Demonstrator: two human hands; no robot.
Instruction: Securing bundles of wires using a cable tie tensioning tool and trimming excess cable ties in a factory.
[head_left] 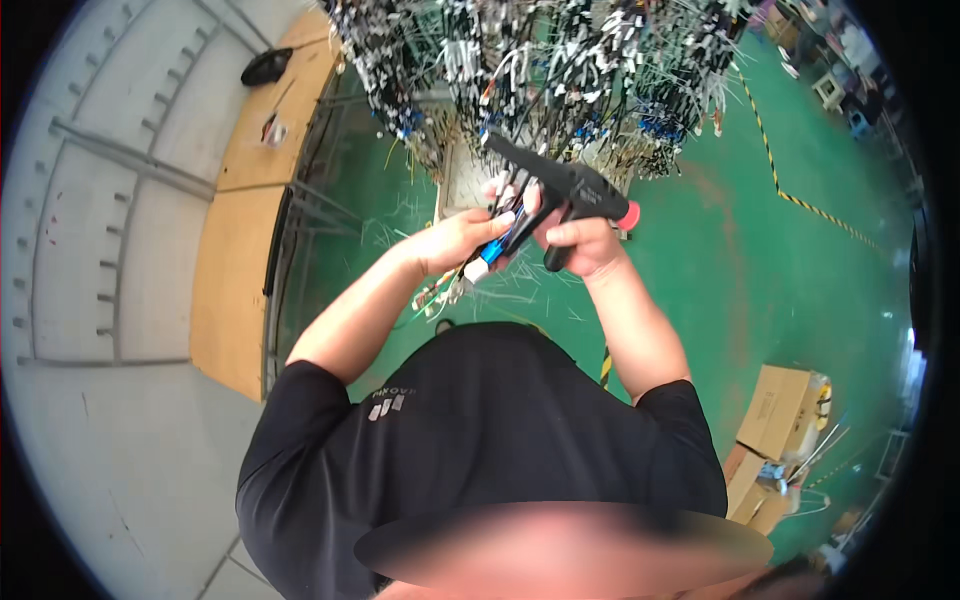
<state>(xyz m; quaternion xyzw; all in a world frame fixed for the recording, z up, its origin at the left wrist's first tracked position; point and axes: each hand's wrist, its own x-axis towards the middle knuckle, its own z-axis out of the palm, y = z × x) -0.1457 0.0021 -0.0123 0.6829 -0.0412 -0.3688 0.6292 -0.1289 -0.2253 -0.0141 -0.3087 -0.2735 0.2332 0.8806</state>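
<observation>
My right hand (588, 243) is wrapped round the grip of a black cable tie gun (575, 185) with a red knob at its rear end. Its long nose points up and to the left, over the wires. In my left hand (465, 240) a wire bundle (492, 250) is pinched, with a blue section, a white connector at its near end and thin coloured wires trailing below. The gun's nose lies close to the bundle; whether it touches a tie there I cannot make out.
A dense hanging mass of wire harnesses (540, 60) with white and black connectors fills the far side. Wooden tables (235, 285) stand along the left wall. Cardboard boxes (775, 410) sit at the right on the green floor (690, 300), near yellow-black tape (830, 212). Cut tie ends litter the floor.
</observation>
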